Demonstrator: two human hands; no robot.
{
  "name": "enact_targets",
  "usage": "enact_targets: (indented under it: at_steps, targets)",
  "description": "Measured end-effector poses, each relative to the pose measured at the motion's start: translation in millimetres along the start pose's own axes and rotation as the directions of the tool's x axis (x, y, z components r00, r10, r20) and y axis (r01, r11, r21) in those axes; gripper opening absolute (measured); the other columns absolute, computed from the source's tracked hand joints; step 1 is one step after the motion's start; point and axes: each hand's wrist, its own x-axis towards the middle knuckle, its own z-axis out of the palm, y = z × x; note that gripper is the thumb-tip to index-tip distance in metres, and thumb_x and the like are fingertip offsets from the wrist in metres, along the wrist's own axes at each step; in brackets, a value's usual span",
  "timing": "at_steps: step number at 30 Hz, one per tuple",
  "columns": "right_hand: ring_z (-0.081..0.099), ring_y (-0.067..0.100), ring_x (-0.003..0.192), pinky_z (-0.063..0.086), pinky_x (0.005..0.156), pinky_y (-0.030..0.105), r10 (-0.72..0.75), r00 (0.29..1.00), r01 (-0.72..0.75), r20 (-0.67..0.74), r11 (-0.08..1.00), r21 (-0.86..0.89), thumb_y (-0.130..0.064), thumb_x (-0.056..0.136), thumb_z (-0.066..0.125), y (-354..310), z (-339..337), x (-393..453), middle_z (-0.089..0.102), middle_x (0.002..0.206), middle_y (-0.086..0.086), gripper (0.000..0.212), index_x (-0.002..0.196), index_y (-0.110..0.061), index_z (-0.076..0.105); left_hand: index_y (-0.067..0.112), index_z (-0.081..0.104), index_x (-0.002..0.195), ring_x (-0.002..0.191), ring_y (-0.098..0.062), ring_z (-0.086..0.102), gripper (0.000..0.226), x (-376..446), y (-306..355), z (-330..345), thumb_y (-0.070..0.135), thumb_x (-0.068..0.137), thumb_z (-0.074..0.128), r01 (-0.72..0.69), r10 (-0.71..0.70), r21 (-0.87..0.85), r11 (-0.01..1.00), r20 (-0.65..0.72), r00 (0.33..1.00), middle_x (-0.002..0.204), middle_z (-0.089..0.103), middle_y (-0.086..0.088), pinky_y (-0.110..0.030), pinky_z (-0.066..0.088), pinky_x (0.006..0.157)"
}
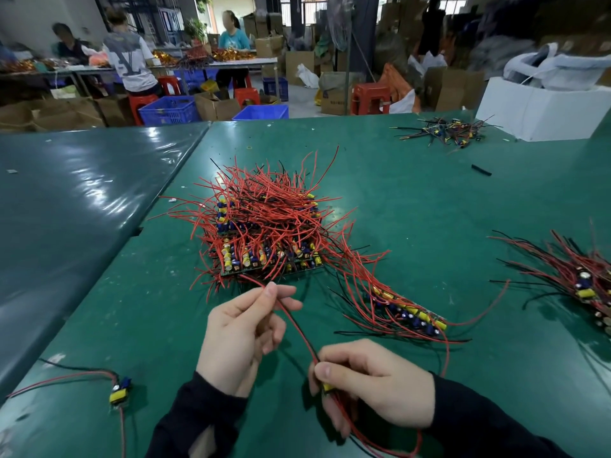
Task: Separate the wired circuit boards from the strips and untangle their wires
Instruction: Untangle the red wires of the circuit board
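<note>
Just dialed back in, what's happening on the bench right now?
A person is pulling one wired board free. The right hand grips a small circuit board, while the left hand pinches its red wire and holds it stretched between the two hands. The big tangled stack of boards sits just beyond on the green table, a strip lies to its right, and one separated board lies at the left.

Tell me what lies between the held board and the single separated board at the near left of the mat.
Only the left hand, pinching the red wire that runs to the small board gripped by the right hand. Beyond it, bare green mat reaches the separated board; nothing else visible intervenes.
</note>
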Motion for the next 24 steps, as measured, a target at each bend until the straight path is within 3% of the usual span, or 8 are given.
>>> enact_targets:
  at_steps: [4, 8, 12, 14, 18, 24]
  targets:
    - [0.055, 0.013, 0.050, 0.045, 0.053, 0.021, -0.014, 1.000, 0.014, -0.007, 1.000, -0.021, -0.026, 0.097, 0.042, 0.6, 0.9, 0.9, 0.058, 0.061, 0.005, 0.022, 0.090, -0.009, 0.054, 0.002, 0.069, 0.061, 0.029, -0.004, 0.033, 0.022, 2.6, 5.4, -3.7, 0.018, 0.071, 0.058, 0.147, -0.150, -0.120, 0.982, -0.023, 0.988, 0.055, 0.059, -0.009, -0.008, 0.022, 0.029]
    - [0.056, 0.013, 0.051, 0.044, 0.051, 0.019, 0.009, 1.000, -0.009, -0.011, 0.999, -0.038, -0.028, 0.096, 0.042, 2.4, -0.8, 1.0, 0.059, 0.062, 0.003, 0.022, 0.090, -0.011, 0.054, -0.001, 0.062, 0.074, 0.030, -0.004, 0.036, 0.026, 4.9, 6.2, -5.5, 0.017, 0.088, 0.051, 0.316, -0.326, -0.234, 0.919, -0.006, 0.945, 0.055, 0.057, -0.006, -0.009, 0.024, 0.028]
    - [0.057, 0.011, 0.053, 0.042, 0.051, 0.017, 0.006, 1.000, -0.006, 0.004, 0.996, -0.092, -0.031, 0.097, 0.043, 3.8, -0.5, 1.4, 0.060, 0.062, -0.001, 0.019, 0.090, -0.018, 0.055, 0.006, 0.055, 0.052, 0.022, -0.004, 0.024, 0.031, 3.5, 9.9, -9.3, 0.021, 0.078, 0.054, 0.400, -0.394, -0.335, 0.853, 0.088, 0.915, 0.046, 0.044, -0.004, -0.007, 0.015, 0.027]
    - [0.057, 0.011, 0.054, 0.042, 0.053, 0.016, 0.006, 1.000, -0.004, 0.011, 0.995, -0.099, -0.032, 0.097, 0.044, 4.3, -0.1, 1.0, 0.061, 0.064, 0.000, 0.019, 0.089, -0.020, 0.056, 0.006, 0.053, 0.051, 0.021, -0.004, 0.021, 0.030, 2.8, 10.2, -9.1, 0.020, 0.078, 0.053, 0.396, -0.393, -0.366, 0.843, 0.085, 0.916, 0.045, 0.042, -0.004, -0.007, 0.013, 0.027]
    - [0.057, 0.011, 0.054, 0.042, 0.053, 0.017, 0.021, 1.000, -0.019, 0.011, 0.995, -0.100, -0.031, 0.097, 0.044, 4.9, -1.9, 0.0, 0.061, 0.064, 0.001, 0.019, 0.088, -0.020, 0.056, 0.006, 0.057, 0.069, 0.026, -0.002, 0.027, 0.032, 6.0, 14.8, -11.1, 0.024, 0.093, 0.045, 0.319, -0.356, -0.445, 0.837, 0.000, 0.935, 0.052, 0.048, 0.000, -0.011, 0.018, 0.023]
    - [0.059, 0.008, 0.056, 0.043, 0.054, 0.016, 0.000, 1.000, 0.001, 0.023, 0.998, -0.060, -0.024, 0.096, 0.049, 5.3, -2.4, 0.1, 0.063, 0.069, -0.002, 0.008, 0.097, -0.022, 0.056, 0.009, 0.050, 0.070, 0.025, -0.002, 0.027, 0.029, 8.3, 15.3, -14.3, 0.022, 0.096, 0.043, 0.257, -0.330, -0.498, 0.829, -0.063, 0.942, 0.050, 0.044, 0.003, -0.011, 0.019, 0.024]
